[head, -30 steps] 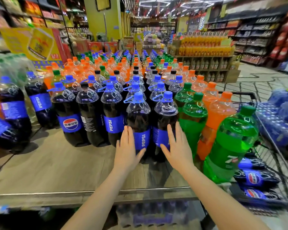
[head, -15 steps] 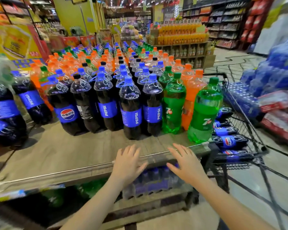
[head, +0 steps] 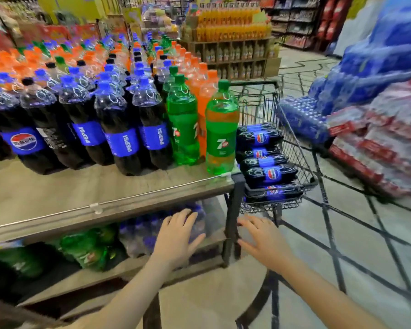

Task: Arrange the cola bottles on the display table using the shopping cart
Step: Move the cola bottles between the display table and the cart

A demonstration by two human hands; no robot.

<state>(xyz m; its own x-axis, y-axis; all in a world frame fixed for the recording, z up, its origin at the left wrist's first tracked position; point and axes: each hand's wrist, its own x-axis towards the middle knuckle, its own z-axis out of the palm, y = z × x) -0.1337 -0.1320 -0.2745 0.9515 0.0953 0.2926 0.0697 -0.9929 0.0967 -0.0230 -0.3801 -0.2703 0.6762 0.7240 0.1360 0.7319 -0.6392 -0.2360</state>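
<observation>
Dark cola bottles [head: 124, 134] with blue Pepsi labels stand upright in rows on the grey display table [head: 86, 193], next to green 7up bottles [head: 220, 131] and orange ones. A wire shopping cart [head: 292, 148] stands at the table's right end, with several cola bottles [head: 268, 173] lying flat in it. My left hand [head: 176, 236] hangs open, fingers spread, below the table's front edge. Beside it, near the table leg, my right hand [head: 263, 243] is open too. Neither hand holds anything.
Shrink-wrapped packs of blue and green bottles [head: 152, 231] sit on the lower shelf under the table. Stacked blue and red drink packs [head: 375, 119] rise right of the cart. A shelf of orange juice [head: 230, 36] stands behind. Tiled floor lies to the right.
Both hands have left the front cola bottles and dropped back below the table edge. The view has pulled away and swung right, bringing the cart further into sight.
</observation>
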